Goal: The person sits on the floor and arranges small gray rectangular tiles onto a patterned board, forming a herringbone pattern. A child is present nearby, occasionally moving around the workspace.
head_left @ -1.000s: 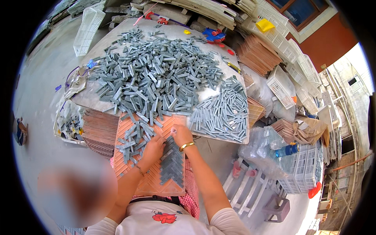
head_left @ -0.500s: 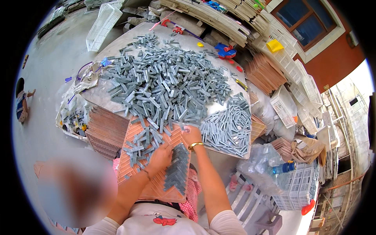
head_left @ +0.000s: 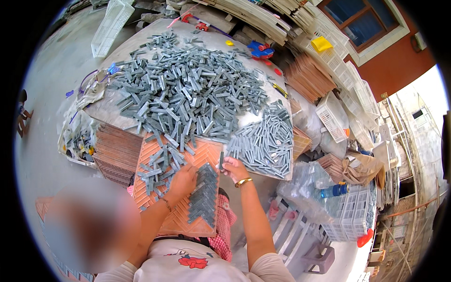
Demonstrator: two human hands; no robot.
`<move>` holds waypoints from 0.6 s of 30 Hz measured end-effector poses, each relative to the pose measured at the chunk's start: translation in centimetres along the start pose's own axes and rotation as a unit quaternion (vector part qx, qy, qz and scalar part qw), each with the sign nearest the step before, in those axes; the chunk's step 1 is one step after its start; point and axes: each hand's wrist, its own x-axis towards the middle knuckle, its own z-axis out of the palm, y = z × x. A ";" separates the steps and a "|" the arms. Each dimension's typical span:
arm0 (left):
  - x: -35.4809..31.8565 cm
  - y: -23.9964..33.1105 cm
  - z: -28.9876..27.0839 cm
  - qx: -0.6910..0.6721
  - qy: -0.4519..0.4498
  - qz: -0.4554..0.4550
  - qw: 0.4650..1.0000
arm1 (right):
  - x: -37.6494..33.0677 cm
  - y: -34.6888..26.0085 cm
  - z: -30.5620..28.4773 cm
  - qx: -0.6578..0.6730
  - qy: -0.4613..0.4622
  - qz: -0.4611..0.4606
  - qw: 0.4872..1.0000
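Note:
An orange tray (head_left: 180,226) with a herringbone pattern of slots lies in front of my body. Grey stone strips (head_left: 204,195) fill its right part in a tight zigzag, and a loose heap of strips (head_left: 162,162) covers its upper left. My left hand (head_left: 182,182) is over the tray, between the loose strips and the laid ones, its fingers bent together; what they hold, if anything, is hidden. Just off the tray's right edge, my right hand (head_left: 234,170) pinches one grey stone strip (head_left: 221,160), held upright between thumb and fingers.
A large pile of grey strips (head_left: 188,89) covers the table (head_left: 110,105), with thinner, lighter strips (head_left: 263,141) at its right. Stacked orange trays (head_left: 115,152) stand at the left. White crates (head_left: 350,214) and a grey stool (head_left: 319,257) are at the right. A person (head_left: 23,113) is at the far left.
My right hand has drawn back from the edge of the pile to the tray's right side, and an upright strip now shows in its fingers. The left hand remains over the tray.

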 end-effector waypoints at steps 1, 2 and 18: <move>0.0 0.0 0.0 -0.002 -0.002 -0.001 1.000 | 0.0 0.3 -0.3 -0.020 0.017 0.003 1.000; 0.0 -0.1 0.0 -0.003 -0.003 -0.003 1.000 | 0.1 0.1 -0.1 -0.039 0.031 0.007 0.999; -1.6 -0.2 -9.9 -0.337 0.104 -0.310 0.883 | 4.9 -0.5 9.6 -0.350 0.173 -0.188 0.901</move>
